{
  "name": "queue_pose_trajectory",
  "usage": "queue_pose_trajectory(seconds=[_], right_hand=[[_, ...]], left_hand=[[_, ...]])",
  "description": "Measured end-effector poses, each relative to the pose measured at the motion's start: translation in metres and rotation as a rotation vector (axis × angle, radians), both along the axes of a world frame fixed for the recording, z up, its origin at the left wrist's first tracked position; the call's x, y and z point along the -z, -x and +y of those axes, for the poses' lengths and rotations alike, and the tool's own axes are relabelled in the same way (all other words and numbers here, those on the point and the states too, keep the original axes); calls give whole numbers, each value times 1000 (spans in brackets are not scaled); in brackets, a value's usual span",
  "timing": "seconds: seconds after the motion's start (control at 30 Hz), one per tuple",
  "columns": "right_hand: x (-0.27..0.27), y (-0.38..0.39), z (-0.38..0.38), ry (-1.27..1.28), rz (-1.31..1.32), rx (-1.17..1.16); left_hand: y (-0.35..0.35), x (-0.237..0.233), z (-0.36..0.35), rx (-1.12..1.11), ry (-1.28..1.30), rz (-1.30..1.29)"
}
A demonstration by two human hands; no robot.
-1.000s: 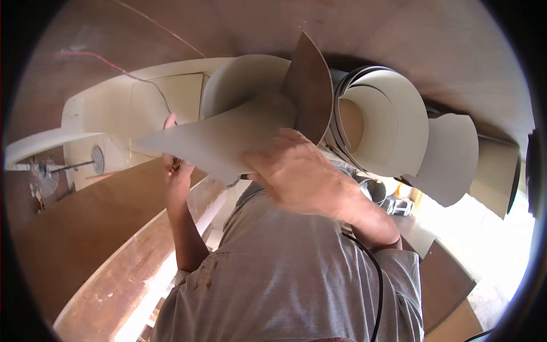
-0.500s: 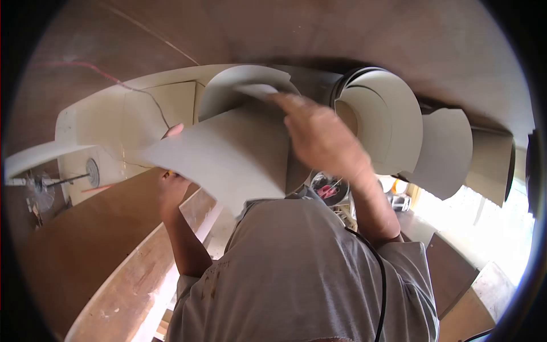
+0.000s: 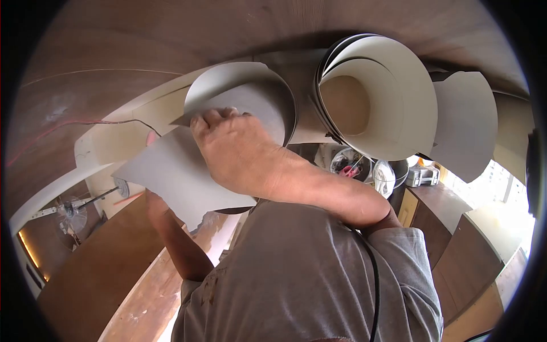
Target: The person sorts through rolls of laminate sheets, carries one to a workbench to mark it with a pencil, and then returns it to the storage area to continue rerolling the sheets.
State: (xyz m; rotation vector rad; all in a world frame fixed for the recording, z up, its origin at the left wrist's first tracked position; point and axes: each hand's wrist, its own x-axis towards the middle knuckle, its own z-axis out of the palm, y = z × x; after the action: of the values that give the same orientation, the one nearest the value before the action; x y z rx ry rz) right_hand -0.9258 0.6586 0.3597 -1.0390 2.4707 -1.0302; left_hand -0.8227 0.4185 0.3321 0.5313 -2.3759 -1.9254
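Observation:
A pale grey flexible sheet (image 3: 171, 168) with an uneven lower edge spreads in front of me. My left hand (image 3: 156, 208) is behind its left side, mostly hidden; a fingertip shows over the upper edge and the wrist below. My right hand (image 3: 231, 145) lies across the sheet's upper right, closed, fingers curled and knuckles up. A small grey pointed piece (image 3: 181, 120) sticks out left of those fingers; what they grip I cannot tell. Just beyond is an open roll (image 3: 242, 74) of similar sheet, its curved inner wall facing me.
A bigger roll of layered sheets (image 3: 393, 102) stands to the right, beside a curved grey sheet (image 3: 464, 125). Below are a bucket of tools (image 3: 348, 162) and a grey case (image 3: 423, 176). A fan (image 3: 71, 211) is at left, above a brown board (image 3: 94, 251). A cable (image 3: 97, 122) hangs upper left.
My right hand has moved left and down, from above the sheet's far right corner to across its upper part. The sheet has shifted left and down, and the view has turned slightly.

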Motion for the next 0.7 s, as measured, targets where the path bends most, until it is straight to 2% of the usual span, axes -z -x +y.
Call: queue_pose_trajectory(seconds=[0.07,0.3,0.37,0.4,0.47,0.5,0.53,0.6,0.63,0.7], right_hand=[[6,2,0,48,80,87],[6,10,-2,48,71,110],[3,21,2,106,57,235],[3,26,2,88,62,220],[5,34,2,49,38,193],[2,43,2,26,-2,181],[-2,57,2,5,-48,184],[0,92,9,77,94,202],[-4,100,13,80,95,215],[-15,109,21,15,-217,257]], left_hand=[[5,1,3,-2,57,2],[-1,7,-7,-61,17,85],[-6,4,-19,19,-397,-62],[-4,1,-16,6,-416,-56],[-6,0,-6,-18,309,-73],[-16,23,-41,-317,-563,-21],[-17,22,-30,-326,-571,-64],[3,5,1,-237,0,133],[6,4,0,-225,1,135],[11,-2,-6,-135,130,65]])
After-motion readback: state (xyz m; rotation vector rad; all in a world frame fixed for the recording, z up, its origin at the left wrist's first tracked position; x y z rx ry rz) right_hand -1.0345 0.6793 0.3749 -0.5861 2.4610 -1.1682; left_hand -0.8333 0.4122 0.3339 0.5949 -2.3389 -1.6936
